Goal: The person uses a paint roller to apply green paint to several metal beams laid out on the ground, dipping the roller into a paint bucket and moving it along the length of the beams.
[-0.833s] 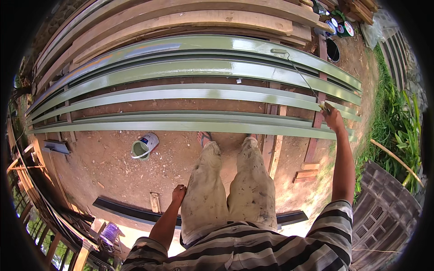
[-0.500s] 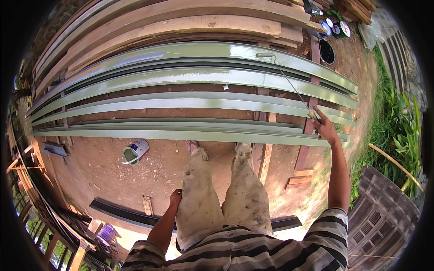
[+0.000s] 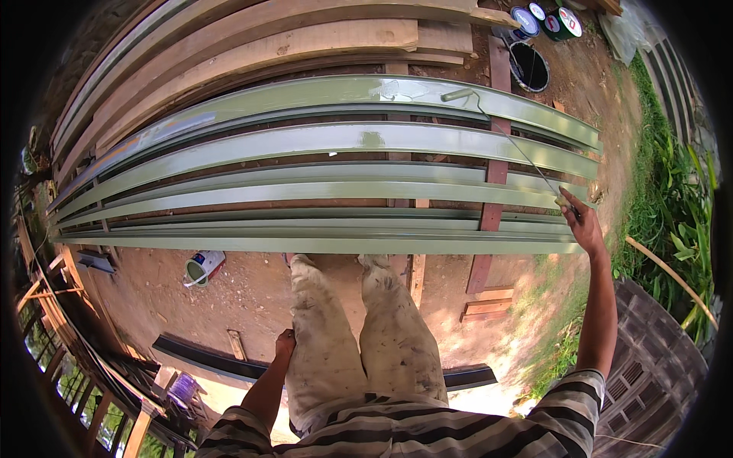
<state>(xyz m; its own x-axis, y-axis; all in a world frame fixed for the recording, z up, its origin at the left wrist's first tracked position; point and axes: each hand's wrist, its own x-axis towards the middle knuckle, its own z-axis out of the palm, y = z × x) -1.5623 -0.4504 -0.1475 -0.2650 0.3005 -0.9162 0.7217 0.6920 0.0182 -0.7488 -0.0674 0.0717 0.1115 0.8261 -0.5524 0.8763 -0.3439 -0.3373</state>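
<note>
My right hand (image 3: 582, 224) is closed around the handle of a paint roller (image 3: 458, 95), whose long thin metal rod reaches away to the upper left. Its small roller head meets the top face of the farthest green beam (image 3: 305, 98), near that beam's right part. Wet-looking, glossy paint shows around the roller. Nearer to me lie more long green beams (image 3: 366, 139), side by side across wooden supports. My left hand (image 3: 285, 341) hangs beside my left thigh, its fingers curled; whatever may be in them is hidden.
A paint bucket (image 3: 205, 268) lies tipped on the dirt at the left. Paint cans (image 3: 563, 25) and a black bucket (image 3: 529, 67) stand at the far right. Stacked timber (image 3: 305, 47) runs behind the beams. A dark beam (image 3: 214, 361) lies behind my legs; grass (image 3: 649, 198) borders the right.
My right hand has moved right with the roller, and the roller head sits farther along the far beam. My legs have shifted left in the view. My left hand stays by the thigh.
</note>
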